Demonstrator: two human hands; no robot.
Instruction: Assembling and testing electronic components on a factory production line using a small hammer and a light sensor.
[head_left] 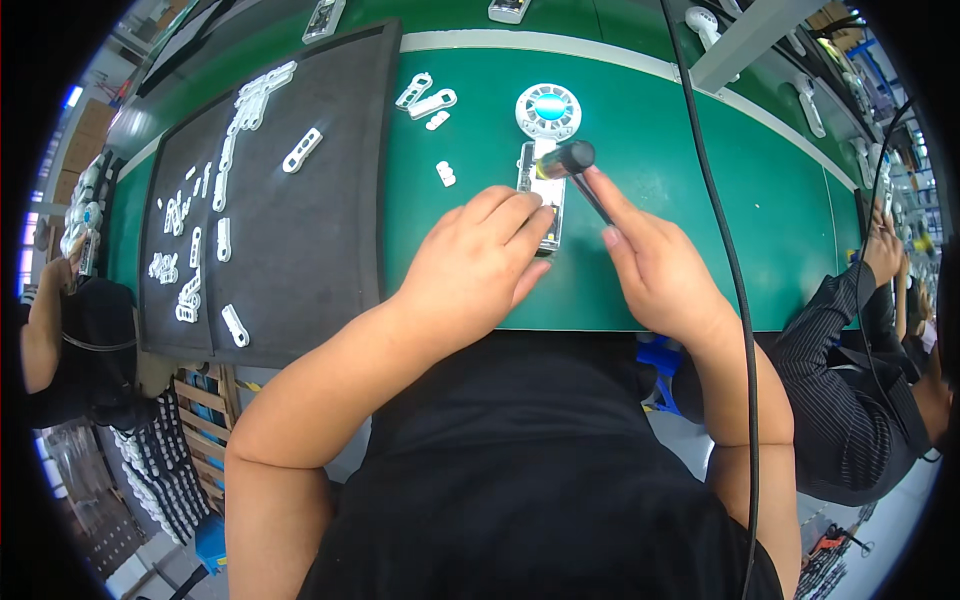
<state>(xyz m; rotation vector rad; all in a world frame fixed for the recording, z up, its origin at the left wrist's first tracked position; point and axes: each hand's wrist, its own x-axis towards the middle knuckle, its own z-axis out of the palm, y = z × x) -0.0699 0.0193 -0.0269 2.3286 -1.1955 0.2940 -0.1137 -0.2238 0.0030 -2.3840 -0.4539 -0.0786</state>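
One white handheld fan (548, 106) lies on the green tabletop (640, 120), its opened handle (550, 192) grasped by the curled left hand (478, 252); the right hand (660, 265) grips a dark-headed mallet (576, 157) over it. The fan looks light and stiff, its spoked head probably fragile, so the handle's sides seem the safer hold. Leftward, a black tray (310, 230) bears white parts (302, 150); people (840, 375) flank the bench.

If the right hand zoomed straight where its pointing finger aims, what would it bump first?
The right hand would meet the black end of its own hammer, then probably the round white fan head. Depth is unclear, so it might pass above that.
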